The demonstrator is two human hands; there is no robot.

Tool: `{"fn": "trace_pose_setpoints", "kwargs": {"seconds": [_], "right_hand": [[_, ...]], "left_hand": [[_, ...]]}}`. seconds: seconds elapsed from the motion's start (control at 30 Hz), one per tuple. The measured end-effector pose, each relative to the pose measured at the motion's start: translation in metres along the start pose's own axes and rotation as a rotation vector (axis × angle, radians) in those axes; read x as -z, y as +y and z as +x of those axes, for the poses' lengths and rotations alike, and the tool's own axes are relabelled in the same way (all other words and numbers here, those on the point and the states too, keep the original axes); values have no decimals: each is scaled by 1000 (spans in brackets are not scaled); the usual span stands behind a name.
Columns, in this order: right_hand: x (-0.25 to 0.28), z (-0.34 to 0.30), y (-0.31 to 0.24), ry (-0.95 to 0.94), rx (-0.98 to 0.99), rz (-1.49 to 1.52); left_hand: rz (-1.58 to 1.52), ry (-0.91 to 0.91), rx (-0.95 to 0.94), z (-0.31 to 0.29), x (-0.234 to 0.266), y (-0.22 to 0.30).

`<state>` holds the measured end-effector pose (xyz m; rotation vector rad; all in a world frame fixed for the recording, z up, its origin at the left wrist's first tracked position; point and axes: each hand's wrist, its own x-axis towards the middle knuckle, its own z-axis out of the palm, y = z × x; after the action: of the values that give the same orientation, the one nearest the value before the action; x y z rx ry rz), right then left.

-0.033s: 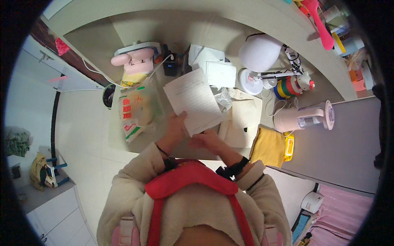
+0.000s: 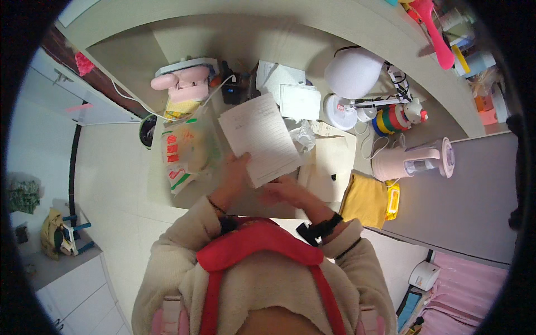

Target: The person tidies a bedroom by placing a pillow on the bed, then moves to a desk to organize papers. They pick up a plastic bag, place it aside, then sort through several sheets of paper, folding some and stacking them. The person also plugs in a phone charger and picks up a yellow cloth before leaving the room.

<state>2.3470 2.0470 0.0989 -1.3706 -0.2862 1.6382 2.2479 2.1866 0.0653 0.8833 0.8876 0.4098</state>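
Observation:
A stack of lined paper sheets (image 2: 260, 139) is held at a slant over the desk. A few lines of handwriting run near the top of the upper sheet, and the rest shows ruled lines. My left hand (image 2: 237, 167) is closed on the lower left edge of the paper, its thumb on top. By the bottom corner is my right hand (image 2: 282, 191), smeared by motion, its fingertips partly hidden beside or under the sheets. A crumpled clear plastic wrapper (image 2: 304, 135) lies just right of the paper, next to a cream folder (image 2: 335, 159).
Left on the desk lies a plastic food bag (image 2: 190, 148). Behind are a black device with a display (image 2: 230, 92), small white papers (image 2: 300, 101) and a white lamp (image 2: 354, 72). At right stand a pink kettle (image 2: 410, 161) and a folded yellow cloth (image 2: 364, 199).
The upper sheet differs: dense writing covered it before, and now mostly ruled lines show. The paper has shifted slightly left, and my right hand has moved a little.

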Motion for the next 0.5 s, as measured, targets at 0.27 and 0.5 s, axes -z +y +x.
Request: {"fn": "trace_pose_setpoints", "kwargs": {"seconds": [0.27,0.5], "right_hand": [[99,17,-88,722,622,-775],[120,95,-136,828,806,-1707]], "left_hand": [[760,-332,-202,-40,93,41],[1260,-476,-233,-11,116,-26]]}}
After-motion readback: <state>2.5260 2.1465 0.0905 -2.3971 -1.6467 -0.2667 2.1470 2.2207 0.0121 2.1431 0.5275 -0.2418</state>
